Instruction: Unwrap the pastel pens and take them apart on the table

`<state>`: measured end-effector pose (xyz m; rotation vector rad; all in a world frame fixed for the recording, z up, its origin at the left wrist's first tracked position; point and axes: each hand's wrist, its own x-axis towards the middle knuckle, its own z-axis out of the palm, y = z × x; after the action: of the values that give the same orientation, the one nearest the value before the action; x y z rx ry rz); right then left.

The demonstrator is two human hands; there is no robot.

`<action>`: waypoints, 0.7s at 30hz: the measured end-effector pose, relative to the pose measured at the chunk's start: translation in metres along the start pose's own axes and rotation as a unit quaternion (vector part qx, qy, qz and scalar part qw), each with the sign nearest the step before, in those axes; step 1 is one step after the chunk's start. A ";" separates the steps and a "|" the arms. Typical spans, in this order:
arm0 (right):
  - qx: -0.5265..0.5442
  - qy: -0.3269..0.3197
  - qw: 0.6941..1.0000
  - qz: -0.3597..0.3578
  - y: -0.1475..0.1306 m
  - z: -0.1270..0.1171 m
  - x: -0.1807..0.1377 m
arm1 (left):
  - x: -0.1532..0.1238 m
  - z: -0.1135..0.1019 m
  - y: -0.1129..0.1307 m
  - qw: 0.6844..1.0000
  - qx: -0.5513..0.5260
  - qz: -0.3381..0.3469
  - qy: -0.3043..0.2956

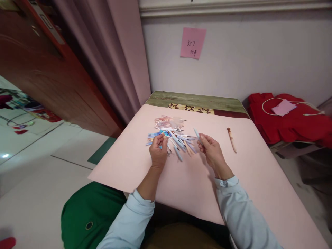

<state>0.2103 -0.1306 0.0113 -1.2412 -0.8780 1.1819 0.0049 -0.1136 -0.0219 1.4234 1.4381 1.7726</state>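
Observation:
A heap of pens and pen parts [174, 136] lies on a pink sheet [197, 173] that covers the table. My left hand [158, 150] rests at the heap's near left edge, its fingers curled around a small part I cannot make out. To the right of the heap my right hand [211, 148] is raised slightly and pinches a pale blue pen barrel [196, 134] that points up and away. Both wrists come out of light blue sleeves.
A single tan pen [231, 139] lies apart on the sheet to the right. Behind the sheet shows the table's green patterned top [197, 101]. A pink note [192, 42] hangs on the wall. Red cloth with a white cable [287, 117] sits at right; curtain and wooden door at left.

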 end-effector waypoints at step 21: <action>-0.499 0.062 0.846 -0.178 0.016 0.017 -0.001 | -0.002 0.002 0.003 0.994 -0.079 -0.054 -0.044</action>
<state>0.1905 -0.1285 -0.0012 -1.8223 -1.6372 0.2734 0.0078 -0.1153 -0.0203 1.3006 1.2752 1.6946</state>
